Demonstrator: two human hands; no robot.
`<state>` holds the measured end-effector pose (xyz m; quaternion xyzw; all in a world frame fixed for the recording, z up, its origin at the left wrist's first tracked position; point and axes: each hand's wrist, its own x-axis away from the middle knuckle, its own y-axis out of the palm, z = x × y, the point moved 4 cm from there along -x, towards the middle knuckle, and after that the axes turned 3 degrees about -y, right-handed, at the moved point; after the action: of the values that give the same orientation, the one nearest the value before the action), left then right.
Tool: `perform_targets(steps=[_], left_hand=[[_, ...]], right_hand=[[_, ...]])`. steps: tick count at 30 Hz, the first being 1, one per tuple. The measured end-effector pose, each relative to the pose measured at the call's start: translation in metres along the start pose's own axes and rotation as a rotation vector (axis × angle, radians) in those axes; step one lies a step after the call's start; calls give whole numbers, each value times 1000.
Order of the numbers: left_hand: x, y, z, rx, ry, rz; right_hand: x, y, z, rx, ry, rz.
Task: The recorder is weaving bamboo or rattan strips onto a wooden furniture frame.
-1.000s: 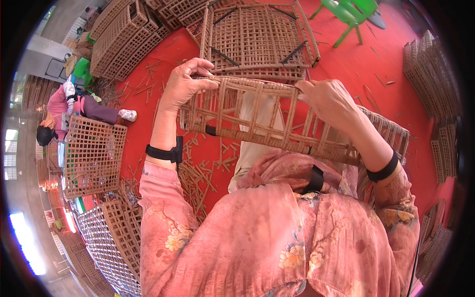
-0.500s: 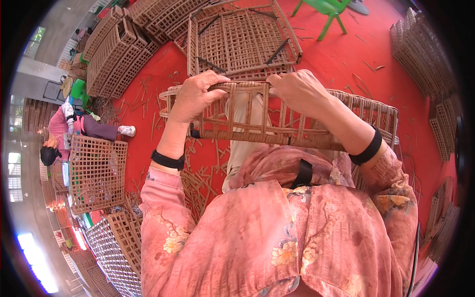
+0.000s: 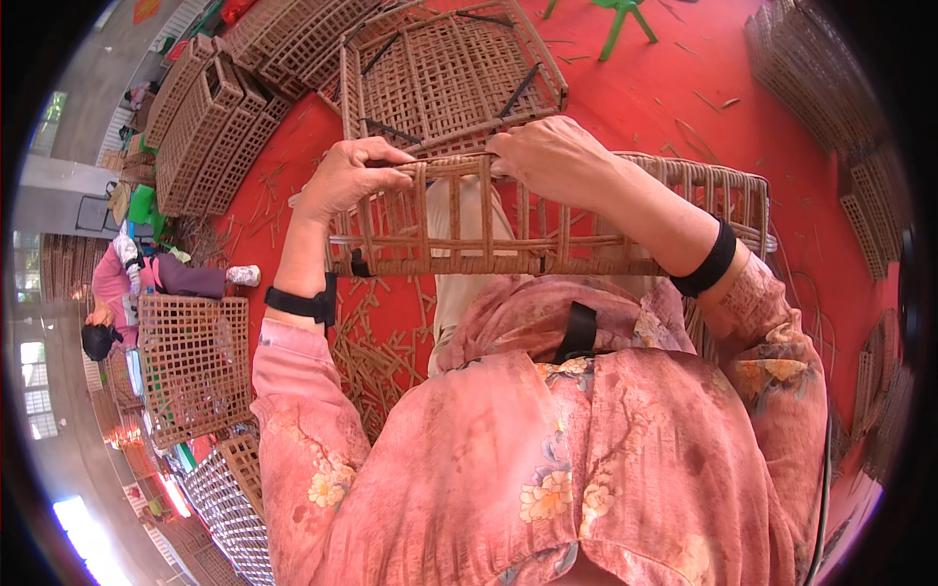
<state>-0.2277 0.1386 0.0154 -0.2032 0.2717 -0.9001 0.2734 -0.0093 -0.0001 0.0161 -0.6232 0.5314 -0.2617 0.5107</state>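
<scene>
Across my lap lies a long woven rattan basket [image 3: 440, 266], with its openwork side of upright bars facing up and a tightly wrapped near edge. My left hand [image 3: 354, 181] pinches the far rim near its left end, thumb and fingers closed on it. Farther right along the same rim, my right hand [image 3: 552, 158] is bent over it with its fingertips gripping the rattan. Whether a loose strand lies between the fingers is hidden. A short black tie [image 3: 360, 262] shows on the near edge, below my left hand.
Just beyond stands a larger shallow rattan tray [image 3: 449, 73] with black corner straps. Stacked baskets [image 3: 210, 132] rise at the far left, others [image 3: 811, 73] at the right. Rattan scraps [image 3: 376, 342] litter the red floor [image 3: 674, 107]. A co-worker [image 3: 122, 283] is beside a woven panel [image 3: 195, 361].
The view has shifted a little, so the surroundings sit farther left. Both hands stay on the far rim and have slid slightly left along it.
</scene>
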Motion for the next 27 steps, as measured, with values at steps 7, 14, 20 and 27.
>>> perform_targets(steps=[7,14,20,27], left_hand=[[6,34,44,-200,226,49],[-12,51,58,-301,221,75],[-26,48,56,-132,-14,-116],[-40,93,104,-337,387,-124]], right_hand=[[44,-28,15,-10,139,16],[39,-17,24,9,81,52],[34,-4,26,189,0,30],[44,-21,31,119,61,1]])
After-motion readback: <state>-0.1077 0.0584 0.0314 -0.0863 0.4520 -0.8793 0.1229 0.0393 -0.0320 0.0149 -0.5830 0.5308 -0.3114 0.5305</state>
